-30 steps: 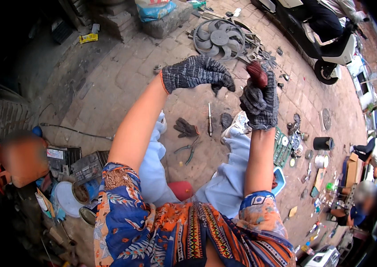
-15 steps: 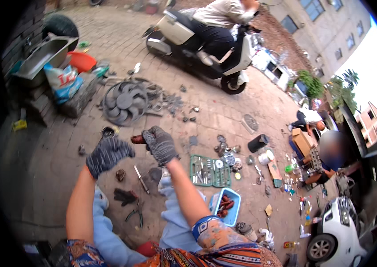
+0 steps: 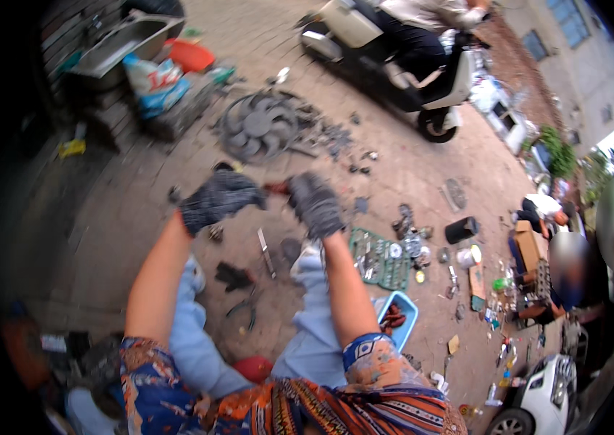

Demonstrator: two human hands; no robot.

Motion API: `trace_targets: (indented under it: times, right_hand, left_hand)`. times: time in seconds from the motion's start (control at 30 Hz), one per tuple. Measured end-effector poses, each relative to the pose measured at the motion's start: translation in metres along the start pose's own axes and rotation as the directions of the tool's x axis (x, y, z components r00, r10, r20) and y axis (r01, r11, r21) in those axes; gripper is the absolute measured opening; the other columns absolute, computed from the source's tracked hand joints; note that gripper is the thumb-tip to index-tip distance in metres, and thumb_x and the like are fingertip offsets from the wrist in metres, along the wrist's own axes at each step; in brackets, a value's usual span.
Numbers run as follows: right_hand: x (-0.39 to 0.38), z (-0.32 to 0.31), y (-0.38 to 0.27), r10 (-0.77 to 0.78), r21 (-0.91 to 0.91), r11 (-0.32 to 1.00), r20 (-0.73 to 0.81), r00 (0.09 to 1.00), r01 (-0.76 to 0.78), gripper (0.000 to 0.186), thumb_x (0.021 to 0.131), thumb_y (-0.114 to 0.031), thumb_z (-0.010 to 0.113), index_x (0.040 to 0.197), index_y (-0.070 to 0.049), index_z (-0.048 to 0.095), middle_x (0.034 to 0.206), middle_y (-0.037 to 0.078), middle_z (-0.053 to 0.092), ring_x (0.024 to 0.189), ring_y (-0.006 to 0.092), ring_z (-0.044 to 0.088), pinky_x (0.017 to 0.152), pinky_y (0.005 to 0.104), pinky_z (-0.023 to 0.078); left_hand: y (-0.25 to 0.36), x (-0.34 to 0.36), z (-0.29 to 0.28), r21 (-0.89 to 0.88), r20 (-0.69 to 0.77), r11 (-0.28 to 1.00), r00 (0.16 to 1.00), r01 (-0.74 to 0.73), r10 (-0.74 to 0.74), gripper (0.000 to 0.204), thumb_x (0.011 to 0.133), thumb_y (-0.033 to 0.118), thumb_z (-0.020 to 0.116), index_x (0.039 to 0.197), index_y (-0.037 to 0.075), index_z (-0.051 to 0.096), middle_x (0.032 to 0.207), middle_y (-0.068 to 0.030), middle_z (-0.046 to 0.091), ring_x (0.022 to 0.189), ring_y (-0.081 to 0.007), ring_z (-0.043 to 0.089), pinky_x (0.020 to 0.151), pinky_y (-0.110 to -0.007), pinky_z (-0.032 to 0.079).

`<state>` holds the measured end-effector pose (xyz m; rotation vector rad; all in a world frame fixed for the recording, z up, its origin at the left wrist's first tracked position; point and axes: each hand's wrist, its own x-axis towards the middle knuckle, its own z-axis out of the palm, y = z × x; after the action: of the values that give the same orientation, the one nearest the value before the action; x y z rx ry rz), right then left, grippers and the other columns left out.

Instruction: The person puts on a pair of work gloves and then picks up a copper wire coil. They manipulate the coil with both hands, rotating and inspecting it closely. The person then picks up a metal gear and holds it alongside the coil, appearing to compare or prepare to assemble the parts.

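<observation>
Both my hands wear grey knitted gloves and are raised over the paving in front of my knees. My right hand (image 3: 315,204) is closed around a short reddish-brown piece (image 3: 276,188), whose end sticks out to the left. Facing it, my left hand (image 3: 221,199) has its fingers pressed together and pointing right; what they hold, if anything, is hidden. A dark part (image 3: 223,167) shows just beyond the left knuckles; whether the hand touches it I cannot tell. Similar reddish-brown pieces (image 3: 394,317) lie in a light-blue bin (image 3: 410,319) by my right knee.
Between my feet lie a knife-like tool (image 3: 266,254), a dark glove (image 3: 234,277) and pliers (image 3: 243,310). A green socket set (image 3: 381,259) lies open to the right. Farther off are a fan (image 3: 257,129), a person on a scooter (image 3: 386,61), a metal sink (image 3: 115,54) and a white car (image 3: 539,395).
My view has swung left and down, so everything sits further right and higher. Both hands keep nearly the same pose, the right still gripping the reddish-brown piece.
</observation>
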<state>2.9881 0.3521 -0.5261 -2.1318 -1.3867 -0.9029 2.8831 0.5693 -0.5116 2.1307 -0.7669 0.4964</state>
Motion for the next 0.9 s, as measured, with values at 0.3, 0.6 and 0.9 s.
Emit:
trace_targets:
  times: [0.3,0.6,0.9]
  right_hand:
    - [0.036,-0.056,-0.031,-0.009,0.559,0.816,0.267,0.964,-0.147,0.023,0.072,-0.007,0.061,0.095,-0.002,0.058,0.076,0.014,0.058,0.071,0.0285,0.057,0.068,0.0375,0.047]
    - [0.039,-0.046,-0.043,0.584,0.541,0.183,0.612,0.534,-0.821,0.019,0.088,-0.023,0.055,0.092,-0.005,0.059,0.06,0.003,0.056,0.049,0.008,0.049,0.045,0.0247,0.038]
    - [0.0,-0.002,-0.007,0.224,0.511,-0.458,0.858,0.462,-0.728,0.024,0.087,-0.033,0.058,0.085,-0.009,0.055,0.062,0.003,0.052,0.045,0.0159,0.049,0.041,0.027,0.038]
  left_hand:
    - [-0.001,-0.011,-0.012,-0.424,0.06,0.845,0.941,0.325,-0.332,0.03,0.091,0.029,0.053,0.085,0.004,0.068,0.076,-0.0017,0.063,0.056,-0.0071,0.047,0.053,-0.024,0.039]
    - [0.027,-0.004,-0.011,-0.356,0.045,0.865,0.93,0.355,-0.364,0.026,0.09,0.027,0.054,0.087,0.006,0.069,0.078,0.0007,0.065,0.057,-0.0076,0.048,0.052,-0.023,0.04]
    - [0.032,-0.001,-0.008,-0.438,0.149,0.808,0.918,0.394,-0.367,0.024,0.091,0.023,0.053,0.093,0.004,0.068,0.086,-0.0038,0.066,0.068,-0.0093,0.054,0.061,-0.024,0.045]
